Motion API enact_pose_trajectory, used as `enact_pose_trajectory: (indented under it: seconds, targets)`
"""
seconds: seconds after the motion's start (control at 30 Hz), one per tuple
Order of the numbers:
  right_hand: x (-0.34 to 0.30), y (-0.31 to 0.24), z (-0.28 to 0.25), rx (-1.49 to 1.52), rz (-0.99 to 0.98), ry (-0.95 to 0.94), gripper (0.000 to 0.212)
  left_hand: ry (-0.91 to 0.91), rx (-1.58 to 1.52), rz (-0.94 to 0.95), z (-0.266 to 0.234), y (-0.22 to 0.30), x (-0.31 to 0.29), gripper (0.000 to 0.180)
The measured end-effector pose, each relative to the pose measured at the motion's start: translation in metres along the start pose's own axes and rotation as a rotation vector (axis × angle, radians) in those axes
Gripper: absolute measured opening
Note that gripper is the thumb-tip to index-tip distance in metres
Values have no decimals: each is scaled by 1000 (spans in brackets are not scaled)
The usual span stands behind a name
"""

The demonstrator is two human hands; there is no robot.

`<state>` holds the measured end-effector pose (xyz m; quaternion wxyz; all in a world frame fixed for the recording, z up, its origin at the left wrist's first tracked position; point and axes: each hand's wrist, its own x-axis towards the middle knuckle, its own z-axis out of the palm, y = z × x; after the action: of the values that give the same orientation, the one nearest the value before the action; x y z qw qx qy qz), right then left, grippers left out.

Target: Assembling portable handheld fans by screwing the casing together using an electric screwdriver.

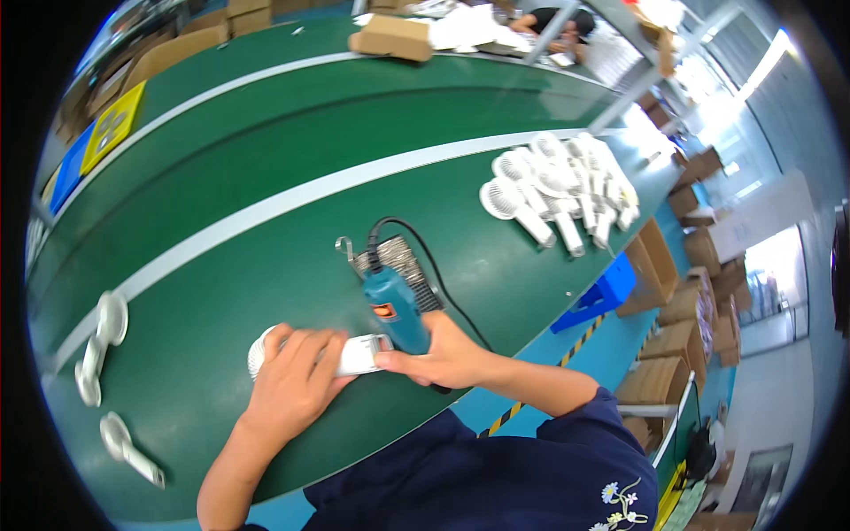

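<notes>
A white handheld fan [359,356] lies across the green work surface [221,292] in front of me. My left hand [297,376] is closed over its round grille end and upper handle. In my right hand [452,354] is a teal electric screwdriver [396,310], its black cord rising from the top. The right thumb touches the end of the fan's handle. The screwdriver's tip is hidden by the fan and fingers. Just behind the tool sits a small tray [403,261] of silvery pieces, perhaps screws, with a curled metal piece [343,246] beside it.
Many white fans are heaped [549,181] at the right. Several more white fans [108,319] lie at the far left. A pale rail [310,188] runs along the belt. Beyond the right edge stand a blue bin [602,292] and cardboard boxes [664,354]. Another person [558,26] sits across.
</notes>
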<state>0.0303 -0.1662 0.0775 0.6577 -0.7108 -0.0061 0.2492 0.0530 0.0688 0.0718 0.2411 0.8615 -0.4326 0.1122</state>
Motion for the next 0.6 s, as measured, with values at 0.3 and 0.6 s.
enact_pose_trajectory:
  seconds: [0.3,0.6]
  targets:
    - [-43,1,-159,547,-314,892,20,263,55,-177,-26,-28,0,62]
    - [-10,139,-533,-321,-184,890,52,244,345,-543,-48,-30,-111,37]
